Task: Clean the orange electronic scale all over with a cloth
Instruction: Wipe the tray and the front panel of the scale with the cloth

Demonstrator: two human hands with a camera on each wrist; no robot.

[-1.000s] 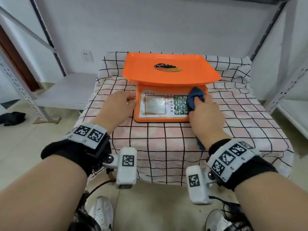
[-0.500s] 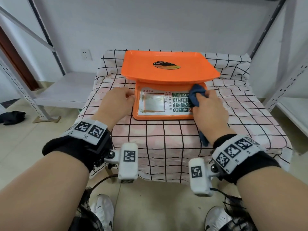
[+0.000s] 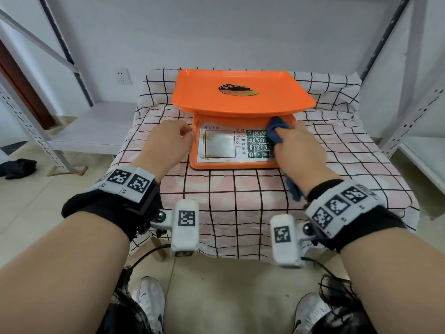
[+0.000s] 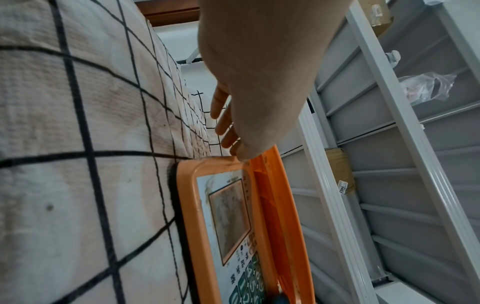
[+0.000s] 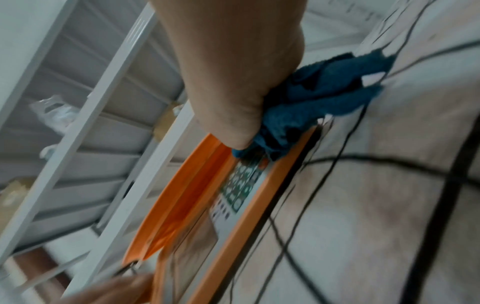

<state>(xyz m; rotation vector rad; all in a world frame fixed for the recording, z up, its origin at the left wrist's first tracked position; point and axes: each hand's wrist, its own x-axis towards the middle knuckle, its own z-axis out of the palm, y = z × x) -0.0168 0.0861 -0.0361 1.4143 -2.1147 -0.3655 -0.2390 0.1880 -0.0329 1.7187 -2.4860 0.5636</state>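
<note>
A counter (image 3: 337, 165) draped in a pink-and-white cloth with a black grid – the orange electronic scale (image 3: 238, 92) stands on it, toward the back.

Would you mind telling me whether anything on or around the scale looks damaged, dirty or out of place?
The scale's display window looks brownish and smudged, with grime on the white panel beside it. A dark garment lies crumpled on the floor at left.
</note>
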